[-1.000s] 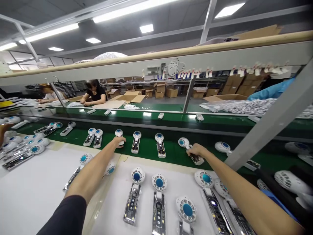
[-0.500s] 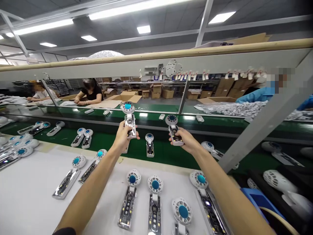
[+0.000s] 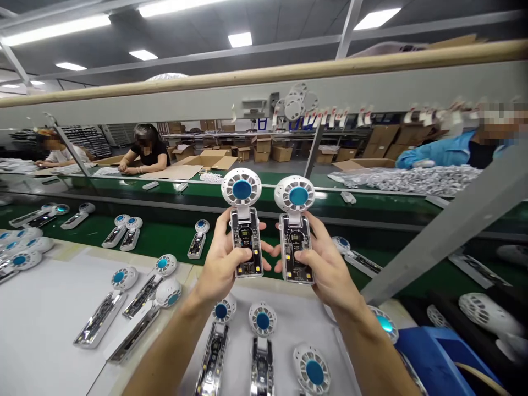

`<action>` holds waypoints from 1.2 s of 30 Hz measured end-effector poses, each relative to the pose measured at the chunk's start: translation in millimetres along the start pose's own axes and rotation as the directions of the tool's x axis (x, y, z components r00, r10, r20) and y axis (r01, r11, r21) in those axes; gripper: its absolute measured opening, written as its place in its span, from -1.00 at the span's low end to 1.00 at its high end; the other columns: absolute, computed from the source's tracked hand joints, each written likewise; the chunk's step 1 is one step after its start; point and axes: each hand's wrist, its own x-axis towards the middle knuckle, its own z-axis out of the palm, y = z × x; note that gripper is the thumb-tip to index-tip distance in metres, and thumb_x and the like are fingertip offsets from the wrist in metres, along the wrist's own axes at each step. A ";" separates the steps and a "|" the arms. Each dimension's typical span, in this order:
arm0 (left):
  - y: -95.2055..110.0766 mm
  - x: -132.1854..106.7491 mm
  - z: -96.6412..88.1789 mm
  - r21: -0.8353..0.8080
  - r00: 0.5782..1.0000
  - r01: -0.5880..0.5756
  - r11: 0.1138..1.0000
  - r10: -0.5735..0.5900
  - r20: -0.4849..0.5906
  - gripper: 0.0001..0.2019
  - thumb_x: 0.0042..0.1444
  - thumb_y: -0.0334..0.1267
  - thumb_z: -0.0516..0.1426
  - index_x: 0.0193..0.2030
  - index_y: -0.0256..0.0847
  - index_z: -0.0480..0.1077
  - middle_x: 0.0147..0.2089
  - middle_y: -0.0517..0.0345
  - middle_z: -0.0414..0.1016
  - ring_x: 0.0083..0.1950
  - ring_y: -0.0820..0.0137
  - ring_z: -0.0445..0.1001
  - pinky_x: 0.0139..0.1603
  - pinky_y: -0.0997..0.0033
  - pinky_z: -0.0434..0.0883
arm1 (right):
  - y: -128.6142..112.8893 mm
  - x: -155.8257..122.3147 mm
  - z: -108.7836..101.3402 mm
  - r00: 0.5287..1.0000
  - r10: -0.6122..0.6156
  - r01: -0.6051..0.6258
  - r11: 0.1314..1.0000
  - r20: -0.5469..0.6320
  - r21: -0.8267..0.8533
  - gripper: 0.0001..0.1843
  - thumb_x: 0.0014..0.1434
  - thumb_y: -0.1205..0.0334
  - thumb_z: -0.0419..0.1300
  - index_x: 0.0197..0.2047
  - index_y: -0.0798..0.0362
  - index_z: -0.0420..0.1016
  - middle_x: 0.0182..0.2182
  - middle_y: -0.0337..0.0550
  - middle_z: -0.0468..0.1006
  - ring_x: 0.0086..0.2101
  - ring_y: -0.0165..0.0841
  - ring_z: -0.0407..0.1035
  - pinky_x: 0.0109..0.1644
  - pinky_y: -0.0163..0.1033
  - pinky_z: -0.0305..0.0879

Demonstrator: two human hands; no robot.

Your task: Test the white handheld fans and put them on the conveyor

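My left hand (image 3: 220, 263) is closed round the clear handle of a small handheld fan (image 3: 243, 220), held upright with its white round head and blue hub on top. My right hand (image 3: 325, 264) grips a second fan (image 3: 295, 225) the same way, side by side with the first, and both thumbs press on the handles' fronts. Both fans are lifted in front of me above the near edge of the green conveyor belt (image 3: 165, 239). Below my wrists, several more fans (image 3: 262, 341) lie flat on the white worktop (image 3: 49, 308).
More fans lie along the belt (image 3: 198, 237) and at the far left (image 3: 25, 253). A grey slanted frame post (image 3: 449, 214) crosses on the right, above a blue bin (image 3: 437, 352). Across the line a person (image 3: 146, 151) sits at cardboard sheets; another in blue (image 3: 449, 148) is at the right.
Both hands picked a fan off the belt, lifted it, and drew it back toward me. The two fans are now closer together and nearer the camera.
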 end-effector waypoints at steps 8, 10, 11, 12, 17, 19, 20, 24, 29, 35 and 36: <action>-10.9 7.3 -4.9 -0.011 0.998 0.037 0.999 -0.037 0.046 -0.29 0.13 -0.43 0.21 0.33 0.03 -0.02 0.19 -0.03 0.46 -0.24 0.31 0.63 -0.29 0.25 0.60 | 3.6 7.4 5.2 0.999 -0.047 0.046 0.998 -0.028 -0.032 -0.18 0.16 0.27 0.23 0.39 -0.23 -0.04 0.06 -0.09 0.50 -0.25 -0.22 0.59 -0.18 0.02 0.65; -13.4 8.3 -4.8 0.013 0.999 0.016 1.000 -0.016 0.029 -0.27 0.13 -0.41 0.23 0.35 0.05 -0.02 0.18 -0.02 0.45 -0.24 0.31 0.62 -0.27 0.24 0.61 | 2.3 7.7 5.0 0.999 -0.041 0.040 0.998 -0.035 -0.042 -0.15 0.14 0.26 0.24 0.40 -0.23 -0.08 0.07 -0.08 0.50 -0.22 -0.19 0.59 -0.16 0.04 0.65; -14.2 8.5 -4.5 0.026 1.000 0.006 1.000 -0.007 0.020 -0.26 0.13 -0.40 0.23 0.36 0.05 -0.02 0.16 -0.01 0.46 -0.25 0.32 0.62 -0.27 0.24 0.60 | 1.9 7.8 4.8 0.999 -0.038 0.036 0.998 -0.037 -0.048 -0.13 0.13 0.25 0.25 0.40 -0.23 -0.09 0.07 -0.07 0.50 -0.20 -0.18 0.59 -0.16 0.04 0.64; -14.7 8.6 -4.1 0.031 1.000 0.004 1.000 -0.005 0.015 -0.25 0.12 -0.39 0.24 0.36 0.06 -0.03 0.15 -0.01 0.46 -0.26 0.32 0.62 -0.29 0.26 0.60 | 1.8 7.8 4.7 0.999 -0.039 0.037 0.998 -0.038 -0.055 -0.12 0.13 0.25 0.25 0.41 -0.23 -0.10 0.07 -0.07 0.50 -0.20 -0.18 0.59 -0.17 0.04 0.64; -9.4 8.7 1.0 -0.163 0.987 0.157 0.974 -0.159 0.002 -0.34 0.04 -0.46 0.21 0.27 0.02 0.14 0.12 0.01 0.49 -0.19 0.25 0.60 -0.37 0.25 0.59 | 4.3 8.3 3.9 0.995 -0.083 0.076 0.992 -0.058 -0.104 -0.20 0.15 0.28 0.21 0.39 -0.22 0.00 -0.01 -0.13 0.53 -0.31 -0.29 0.55 -0.31 -0.12 0.60; -5.1 9.3 2.9 -0.283 0.960 0.264 0.922 -0.280 -0.017 -0.51 0.02 -0.49 0.16 0.11 -0.11 0.29 0.07 -0.01 0.51 -0.19 0.25 0.57 -0.42 0.30 0.57 | 5.6 8.5 3.4 0.993 -0.077 0.068 0.992 -0.085 -0.111 -0.21 0.13 0.30 0.21 0.38 -0.21 0.03 0.02 -0.12 0.51 -0.29 -0.29 0.55 -0.35 -0.16 0.59; -3.2 9.7 3.5 -0.339 0.940 0.314 0.887 -0.340 -0.018 -0.59 0.01 -0.50 0.14 0.03 -0.17 0.35 0.04 -0.03 0.52 -0.20 0.27 0.55 -0.44 0.33 0.55 | 6.1 8.5 3.0 0.994 -0.066 0.056 0.993 -0.092 -0.104 -0.20 0.13 0.31 0.21 0.38 -0.20 0.04 0.02 -0.11 0.51 -0.29 -0.28 0.56 -0.35 -0.17 0.59; 0.6 10.2 3.3 -0.474 0.894 0.399 0.785 -0.448 0.010 -0.70 0.03 -0.50 0.12 -0.07 -0.26 0.44 0.03 -0.06 0.53 -0.19 0.33 0.52 -0.43 0.42 0.52 | 7.1 8.4 -0.6 0.996 -0.010 0.005 0.999 -0.094 -0.052 -0.17 0.14 0.33 0.19 0.42 -0.23 0.03 -0.02 -0.14 0.56 -0.38 -0.33 0.55 -0.37 -0.17 0.59; 0.2 8.9 1.3 -0.491 0.905 0.376 0.786 -0.425 0.015 -0.62 -0.05 -0.51 0.18 -0.04 -0.23 0.46 0.11 -0.05 0.52 -0.13 0.32 0.52 -0.38 0.44 0.51 | 5.7 8.4 -6.5 0.997 0.005 -0.010 0.998 -0.081 -0.060 -0.10 0.09 0.37 0.22 0.44 -0.25 0.03 0.03 -0.13 0.57 -0.37 -0.32 0.57 -0.33 -0.17 0.59; 2.0 10.7 2.9 -0.539 0.895 0.419 0.731 -0.433 0.108 -0.66 -0.01 -0.46 0.19 -0.04 -0.29 0.51 0.10 -0.09 0.53 -0.15 0.38 0.49 -0.43 0.55 0.46 | 3.0 7.0 -7.8 0.998 0.003 -0.008 0.998 -0.070 -0.068 -0.10 0.14 0.34 0.23 0.47 -0.25 0.00 -0.14 -0.17 0.61 -0.40 -0.30 0.57 -0.35 -0.17 0.59; 2.0 10.9 3.5 -0.545 0.892 0.424 0.724 -0.437 0.114 -0.68 0.02 -0.44 0.19 -0.04 -0.29 0.51 0.09 -0.09 0.53 -0.17 0.39 0.49 -0.45 0.56 0.45 | 2.4 6.6 -7.5 0.998 0.005 -0.009 0.998 -0.062 -0.059 -0.12 0.15 0.32 0.23 0.46 -0.24 0.00 -0.15 -0.17 0.61 -0.41 -0.30 0.57 -0.37 -0.16 0.59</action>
